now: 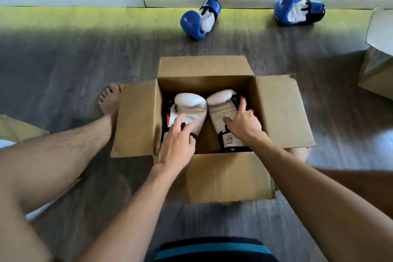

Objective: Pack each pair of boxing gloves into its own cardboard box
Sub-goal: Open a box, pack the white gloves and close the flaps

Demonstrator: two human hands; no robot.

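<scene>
Head view: an open cardboard box (212,178) sits on the grey wood floor (63,66), all four flaps folded outward. Inside it lie two white gloves side by side, padded ends toward the far wall of the box, cuffs toward the person. The left glove (192,106) and the right glove (221,104) touch near their tops.

The left hand (177,144) reaches into the box with its grip loose, fingers spread and resting on the lower part of the left glove; it clasps nothing. The right hand (244,123) lies flat on the right glove, fingers splayed, index stretched toward the box's right wall, thumb pointing left across the glove; its grip is likewise open, pressing rather than holding.

Two blue gloves lie on the floor well beyond the box, near the skirting: one (196,20) behind the box, the other (297,9) further right. They are well apart from each other.

A second box (378,49) shows partly at the right edge. A bare leg (70,151) stretches along the box's left side, the foot just beside the left flap.
</scene>
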